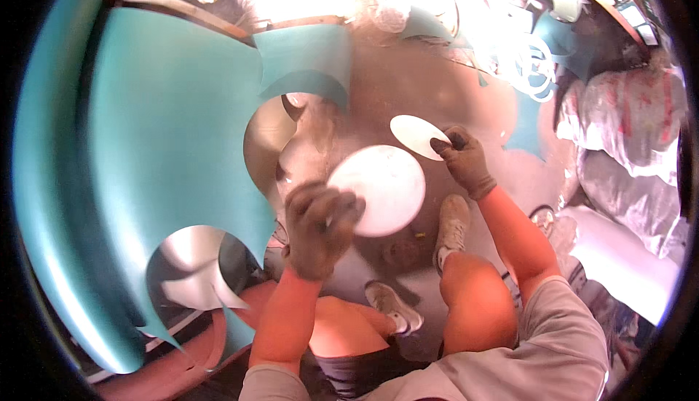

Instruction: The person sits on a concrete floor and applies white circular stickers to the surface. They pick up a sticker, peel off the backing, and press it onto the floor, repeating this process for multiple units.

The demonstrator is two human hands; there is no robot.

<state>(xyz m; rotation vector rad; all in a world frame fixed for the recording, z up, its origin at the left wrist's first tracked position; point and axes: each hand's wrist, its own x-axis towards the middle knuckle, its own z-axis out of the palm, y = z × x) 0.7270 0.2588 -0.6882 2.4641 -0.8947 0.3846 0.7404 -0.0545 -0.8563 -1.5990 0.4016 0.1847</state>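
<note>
My left hand (320, 226), in a dark brown work glove and smeared by motion, grips the left edge of a large round white disc (386, 190). The disc's face is turned up toward me, above the floor. A second thin white disc (413, 135), seen tilted so that it looks oval, is pinched at its right edge by my gloved right hand (466, 159). The two discs are close together, the second one farther off and to the right. To the left spreads a large teal sheet (175, 132) with round cut-outs along its edge.
A rolled part of the teal material (51, 183) runs along the far left. White ring-shaped offcuts (535, 66) and teal scraps (528, 132) lie at the far right. Stuffed translucent bags (626, 117) are piled on the right. The brown floor (408, 81) stretches ahead of my shoes.
</note>
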